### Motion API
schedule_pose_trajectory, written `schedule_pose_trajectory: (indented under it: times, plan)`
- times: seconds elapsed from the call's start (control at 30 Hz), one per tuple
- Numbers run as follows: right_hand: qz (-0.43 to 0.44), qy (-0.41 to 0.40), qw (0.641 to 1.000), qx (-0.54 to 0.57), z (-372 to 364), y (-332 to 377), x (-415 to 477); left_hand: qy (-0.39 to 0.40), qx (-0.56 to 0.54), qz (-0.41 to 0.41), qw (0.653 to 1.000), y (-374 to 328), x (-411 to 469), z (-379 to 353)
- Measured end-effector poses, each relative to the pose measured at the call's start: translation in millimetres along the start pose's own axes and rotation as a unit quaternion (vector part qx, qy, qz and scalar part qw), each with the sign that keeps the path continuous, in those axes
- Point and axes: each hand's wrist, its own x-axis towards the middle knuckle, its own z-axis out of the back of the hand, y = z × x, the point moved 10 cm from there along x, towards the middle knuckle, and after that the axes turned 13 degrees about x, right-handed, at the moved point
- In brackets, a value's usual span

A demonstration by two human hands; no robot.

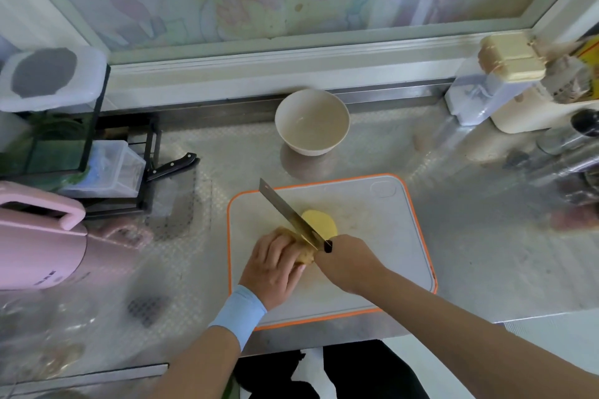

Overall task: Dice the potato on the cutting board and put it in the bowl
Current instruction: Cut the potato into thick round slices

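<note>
Potato is on the board, in two parts as far as I can see. A skin-on piece lies under the left hand. A cut piece, yellow face up, lies across the blade from the left fingers. No dice yet. The bowl shows nothing inside and stands on the table, well beyond both hands.

Left fingers are curled over the skin-on piece, holding it down. The right hand is clamped round the handle of the knife; only the handle's black end shows. The blade runs diagonally between the two pieces, just beside the left fingertips. I cannot tell whether the edge is in the flesh or resting on it.

Risks (judgement):
1. A cut finger. The blade is very close to the left fingertips, and any tip that pokes past the knuckles meets the edge on the next stroke.
2. Rolling. If the skin-on piece sits on its rounded side, downward pressure may turn it and send the blade toward the fingers. Putting it flat face down would cure this.
3. The cut piece touches the blade, so it may cling and be dragged away from the fingers, toward the board's edge.
4. The table looks like smooth metal, so the board may slide under a hard push.
5. The bowl is far from the fingers, so dice may spill in transfer.
</note>
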Motion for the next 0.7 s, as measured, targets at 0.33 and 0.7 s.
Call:
schedule_pose_trajectory:
  times: [0.33,0.7]
  plan:
    - [0.046,-0.016,0.995,-0.090,6,16,-31,-0.008,-0.022,0.066,0.998,2,-6,11]
    - [0.052,0.003,0.985,-0.164,2,18,-45,0.034,-0.012,0.065,0.997,2,-7,15]
